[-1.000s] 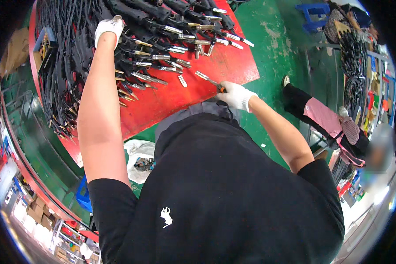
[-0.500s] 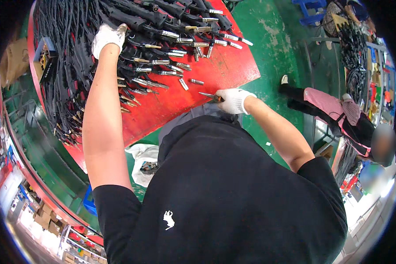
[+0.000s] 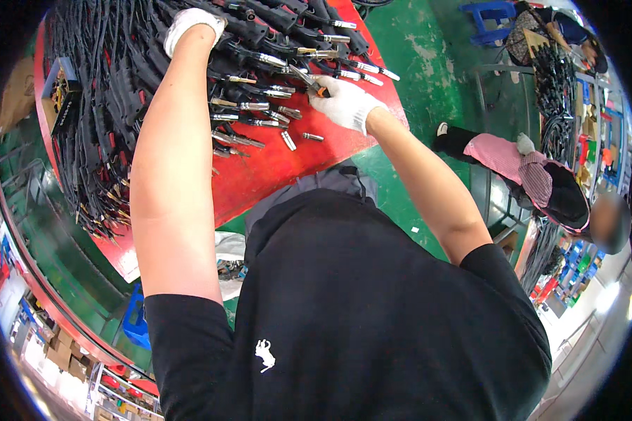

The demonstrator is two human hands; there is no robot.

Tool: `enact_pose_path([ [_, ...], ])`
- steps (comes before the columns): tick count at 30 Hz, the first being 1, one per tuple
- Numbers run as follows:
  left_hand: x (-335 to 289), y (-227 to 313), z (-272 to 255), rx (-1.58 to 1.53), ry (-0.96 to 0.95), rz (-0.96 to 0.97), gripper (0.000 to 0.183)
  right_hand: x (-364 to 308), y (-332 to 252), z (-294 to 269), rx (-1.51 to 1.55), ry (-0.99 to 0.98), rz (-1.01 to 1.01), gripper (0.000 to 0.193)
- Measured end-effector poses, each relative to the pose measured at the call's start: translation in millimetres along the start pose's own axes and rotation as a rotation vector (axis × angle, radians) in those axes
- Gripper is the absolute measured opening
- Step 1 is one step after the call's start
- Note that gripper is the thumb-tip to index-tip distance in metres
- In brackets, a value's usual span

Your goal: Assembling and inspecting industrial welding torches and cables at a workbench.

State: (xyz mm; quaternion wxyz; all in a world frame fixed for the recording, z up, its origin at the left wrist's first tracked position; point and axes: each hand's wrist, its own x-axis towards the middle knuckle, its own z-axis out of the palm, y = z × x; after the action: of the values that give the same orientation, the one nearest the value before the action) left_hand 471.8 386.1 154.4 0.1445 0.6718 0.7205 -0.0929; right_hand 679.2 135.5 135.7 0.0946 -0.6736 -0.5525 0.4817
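Many black welding torches (image 3: 256,34) with shiny metal necks and nozzles lie in a dense pile on a red table. At the far left of the pile, my white-gloved left hand (image 3: 194,28) is curled over the black handles and cables. Its fingertips are hidden, and what it grips cannot be made out. My gloved right hand (image 3: 344,102) is closed around pliers (image 3: 305,76) with an orange mark at the grip. The pliers' jaws point up and left among the metal torch ends. Two loose metal sleeves (image 3: 288,141) lie on the table just nearer me.
The red table (image 3: 260,172) has its near edge close to my body. A small box (image 3: 60,95) stands at its left. A white bag (image 3: 230,247) with metal parts sits below the edge. To the right are another person in pink (image 3: 502,158) and a blue stool (image 3: 490,17).
My right hand has moved forward and left with the pliers, from the table's near edge to the torch ends. My left hand has shifted slightly farther away and right.
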Motion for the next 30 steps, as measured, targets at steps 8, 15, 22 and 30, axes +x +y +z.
enact_pose_path([
  [8,-5.2,-3.8,-3.3,-0.020,0.014,0.003,0.077,8.1,2.5,-0.8,-0.005,0.001,-0.039,0.039],
  [15,0.5,-22.4,11.6,-0.245,0.094,0.031,0.063,7.8,-1.0,-3.5,-0.089,0.124,-0.171,0.030],
  [22,-7.5,-28.0,9.3,-1.003,-0.203,-0.066,0.048,-2.1,-40.5,-24.0,-0.134,0.111,-0.170,0.035],
  [30,31.8,-59.0,33.3,-0.383,-0.098,0.159,0.042,-26.0,-99.5,-14.1,-0.001,-0.042,-0.190,0.039],
])
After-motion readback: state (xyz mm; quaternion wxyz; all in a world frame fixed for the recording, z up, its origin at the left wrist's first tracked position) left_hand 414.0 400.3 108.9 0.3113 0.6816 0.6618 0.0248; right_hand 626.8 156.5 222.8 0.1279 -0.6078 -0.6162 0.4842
